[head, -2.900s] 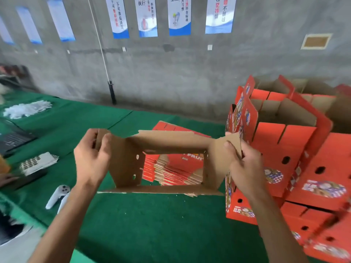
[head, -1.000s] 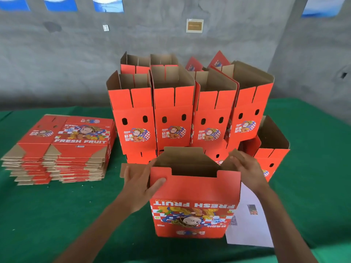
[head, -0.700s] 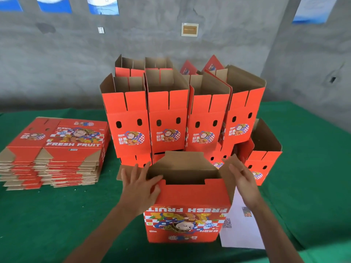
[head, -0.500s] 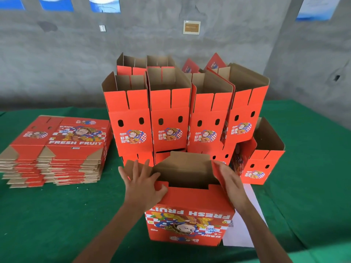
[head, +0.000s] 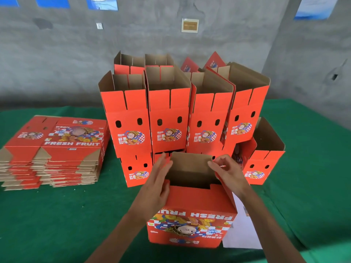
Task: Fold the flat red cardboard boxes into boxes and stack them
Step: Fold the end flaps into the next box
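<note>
here, the green tabletop (head: 57,215) carries everything, and i go down from the biggest item. the stack of folded boxes (head: 182,114) stands at the back, open tops up, in two tiers against the grey wall. to its left, well apart, lies the pile of flat boxes (head: 55,149), printed side up, not yet folded. just in front of the stack stands the box in hand (head: 191,211), upside down to my view, its print inverted, with a white sheet of paper (head: 241,230) lying partly under its right edge.

i judge the step as closing the flaps on this box's upturned end. my left hand (head: 157,185) lies with straight fingers flat against the left side flap, pressing it inward, so that grip is released rather than clenched. my right hand (head: 228,173) has its fingers curled round the right flap's edge, grasping it. the far brown flap (head: 190,162) stands upright between the two hands.

next, as i see it, both side flaps need tucking down, then the far flap folded over and locked into the near notch. after that the box wants turning over and setting on the stack.
</note>
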`<state>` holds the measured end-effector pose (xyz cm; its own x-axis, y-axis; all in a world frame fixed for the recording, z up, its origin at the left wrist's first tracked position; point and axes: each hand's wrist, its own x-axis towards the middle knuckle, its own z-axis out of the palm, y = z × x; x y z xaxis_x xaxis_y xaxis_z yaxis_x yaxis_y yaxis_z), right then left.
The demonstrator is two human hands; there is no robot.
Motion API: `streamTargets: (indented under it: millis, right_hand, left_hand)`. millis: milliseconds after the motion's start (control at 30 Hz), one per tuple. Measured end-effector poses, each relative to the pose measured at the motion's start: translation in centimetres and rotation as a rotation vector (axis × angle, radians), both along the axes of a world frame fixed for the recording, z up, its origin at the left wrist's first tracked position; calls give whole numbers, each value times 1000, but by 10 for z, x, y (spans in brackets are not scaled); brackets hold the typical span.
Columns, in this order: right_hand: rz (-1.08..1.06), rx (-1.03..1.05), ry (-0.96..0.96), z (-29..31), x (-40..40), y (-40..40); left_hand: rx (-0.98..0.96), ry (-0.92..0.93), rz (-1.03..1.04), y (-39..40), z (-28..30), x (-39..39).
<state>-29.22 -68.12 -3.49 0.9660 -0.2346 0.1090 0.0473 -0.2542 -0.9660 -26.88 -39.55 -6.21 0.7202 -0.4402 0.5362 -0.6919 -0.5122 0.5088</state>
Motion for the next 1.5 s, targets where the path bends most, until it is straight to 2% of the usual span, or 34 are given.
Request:
streamTargets:
  millis: [100,167,233,367,467,533,633,700,733,800,933,1000,1100,1233,1333,1500]
  right_hand:
    - [-63,-33,34,3,13,1]
    - [-65,-67,71,6,22,-5]
    - [-103,-143,92,6,32,-9]
    - [-276,-486,71,-12,41,-4]
    - [-303,-807,-46,-19,45,1]
    - [-151,-748,-105,-19,41,7]
    - [79,-375,-77,-19,15,7]
    - [122,-175,-53,-21,-3,2]
    - [135,-151,-47,-21,-6,-1]
    - [142,-242,-32,-24,-4,-5]
    - [163,-523,-19,-29,3,-8]
    - [153,-652,2,-30,4,-8]
    - [176,-627,-64,-30,-2,-10]
    - [235,-472,31,-25,-10,-11]
    - [355,-492,189,-21,-3,-12]
    - [253,-771,148,-30,-1,-7]
  left_hand:
    - [43,8,-66,8,-8,8]
    - [45,175,-83,9,-10,7]
    - [57,244,-79,12,-13,8]
    - [173,148,-52,10,-10,18]
    - [254,144,-53,2,-6,22]
    - [247,226,-12,3,-4,27]
    - [97,364,0,5,-2,30]
    - [36,351,-32,3,-3,25]
    - [52,298,-39,2,-5,24]
    - [76,255,-36,1,-8,23]
    - [-5,482,-23,7,-10,32]
    - [23,484,-31,4,-9,34]
    - [30,439,-37,-1,-9,36]
    - [-58,578,-1,1,-8,35]
    - [40,558,21,-1,-7,32]
    - [341,548,120,-6,-3,34]
